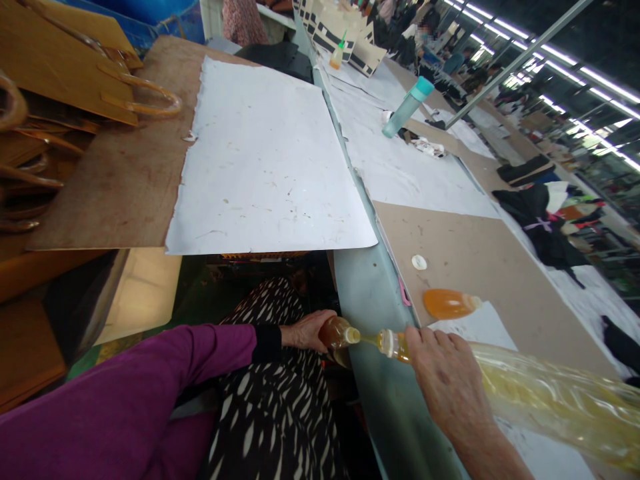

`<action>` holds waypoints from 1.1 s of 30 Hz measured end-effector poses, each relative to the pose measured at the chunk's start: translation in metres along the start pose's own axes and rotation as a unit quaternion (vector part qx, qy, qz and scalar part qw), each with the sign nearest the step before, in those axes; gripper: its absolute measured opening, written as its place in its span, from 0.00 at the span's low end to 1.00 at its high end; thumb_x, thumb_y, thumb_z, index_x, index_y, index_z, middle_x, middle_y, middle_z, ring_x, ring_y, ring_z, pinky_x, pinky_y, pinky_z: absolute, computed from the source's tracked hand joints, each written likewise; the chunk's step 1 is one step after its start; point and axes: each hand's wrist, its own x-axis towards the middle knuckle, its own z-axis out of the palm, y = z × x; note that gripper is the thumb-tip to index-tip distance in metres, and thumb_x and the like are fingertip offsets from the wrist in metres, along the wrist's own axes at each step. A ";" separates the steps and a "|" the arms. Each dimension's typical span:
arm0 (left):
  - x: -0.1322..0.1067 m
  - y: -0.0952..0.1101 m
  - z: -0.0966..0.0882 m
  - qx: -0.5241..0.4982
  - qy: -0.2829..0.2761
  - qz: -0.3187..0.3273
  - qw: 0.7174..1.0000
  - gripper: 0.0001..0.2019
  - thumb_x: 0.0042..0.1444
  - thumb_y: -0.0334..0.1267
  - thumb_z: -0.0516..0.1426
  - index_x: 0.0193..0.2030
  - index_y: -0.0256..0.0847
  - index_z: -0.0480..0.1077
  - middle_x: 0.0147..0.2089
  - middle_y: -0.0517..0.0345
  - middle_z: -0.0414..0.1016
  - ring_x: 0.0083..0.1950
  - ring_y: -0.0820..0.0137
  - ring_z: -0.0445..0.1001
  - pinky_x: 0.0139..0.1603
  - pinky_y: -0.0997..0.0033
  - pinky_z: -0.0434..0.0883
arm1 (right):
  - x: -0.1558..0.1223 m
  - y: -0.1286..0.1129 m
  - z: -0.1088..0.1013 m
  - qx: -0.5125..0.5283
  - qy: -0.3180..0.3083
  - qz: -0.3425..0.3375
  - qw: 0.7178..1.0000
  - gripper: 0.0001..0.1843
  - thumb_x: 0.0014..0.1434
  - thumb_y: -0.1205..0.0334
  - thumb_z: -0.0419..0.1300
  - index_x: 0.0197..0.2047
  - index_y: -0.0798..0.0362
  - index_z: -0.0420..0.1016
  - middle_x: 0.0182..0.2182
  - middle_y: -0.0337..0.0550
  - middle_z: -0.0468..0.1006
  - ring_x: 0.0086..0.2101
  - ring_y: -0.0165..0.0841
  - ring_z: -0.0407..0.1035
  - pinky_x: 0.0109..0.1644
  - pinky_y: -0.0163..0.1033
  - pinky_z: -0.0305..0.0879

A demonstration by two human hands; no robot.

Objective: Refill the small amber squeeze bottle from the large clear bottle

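Liquid running, large bottle to small

Left hand (310, 332) curled round small bottle (334, 331), right hand (447, 377) wrapped round large bottle (545, 387) neck, mouths near each other. From here, marks on paper (493, 325) unreadable; orange bottle (445, 304) beside it, teal bottle (406, 110) farther back.

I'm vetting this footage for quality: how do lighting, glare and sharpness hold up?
Head view: strip lights glare at upper right; highlights streak the large bottle; below the white sheet lies deep shade; the far workroom looks soft; the whole scene tilts.
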 end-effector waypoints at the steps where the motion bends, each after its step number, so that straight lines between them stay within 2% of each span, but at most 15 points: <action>1: 0.000 0.000 0.000 0.000 -0.001 0.000 1.000 0.41 0.32 0.37 0.69 0.55 0.42 0.57 0.52 0.53 0.65 0.52 0.58 0.66 0.53 0.60 0.65 | 0.000 0.000 0.000 0.003 0.001 0.000 1.000 0.10 0.51 0.77 0.53 0.35 0.58 0.71 0.27 0.47 0.68 0.33 0.42 0.64 0.39 0.47 0.59; 7: 0.000 -0.002 0.001 0.004 0.000 0.002 1.000 0.40 0.33 0.37 0.69 0.55 0.43 0.58 0.52 0.53 0.65 0.51 0.59 0.67 0.53 0.61 0.65 | -0.001 0.001 0.000 0.013 0.000 0.001 1.000 0.11 0.47 0.77 0.54 0.35 0.59 0.71 0.28 0.48 0.69 0.34 0.43 0.64 0.40 0.48 0.60; 16: 0.000 -0.002 0.000 0.010 0.000 0.010 1.000 0.40 0.33 0.37 0.69 0.55 0.42 0.58 0.51 0.53 0.65 0.51 0.59 0.67 0.52 0.62 0.65 | -0.001 0.001 0.000 0.005 -0.003 0.000 1.000 0.11 0.49 0.77 0.54 0.36 0.59 0.71 0.28 0.48 0.69 0.34 0.43 0.64 0.41 0.48 0.60; 23: 0.000 0.001 -0.001 0.011 0.003 0.009 1.000 0.39 0.33 0.37 0.68 0.55 0.42 0.57 0.51 0.53 0.65 0.51 0.60 0.67 0.52 0.62 0.65 | 0.000 0.000 -0.001 0.001 0.018 -0.010 1.000 0.10 0.51 0.77 0.52 0.35 0.59 0.70 0.28 0.49 0.69 0.35 0.43 0.64 0.40 0.48 0.60; 33: 0.000 0.000 -0.001 0.009 0.006 0.009 1.000 0.39 0.34 0.37 0.68 0.55 0.41 0.57 0.52 0.53 0.65 0.51 0.60 0.67 0.53 0.62 0.65 | 0.003 0.000 -0.004 0.001 0.008 -0.006 1.000 0.09 0.51 0.77 0.53 0.34 0.58 0.70 0.27 0.47 0.68 0.33 0.41 0.64 0.39 0.47 0.60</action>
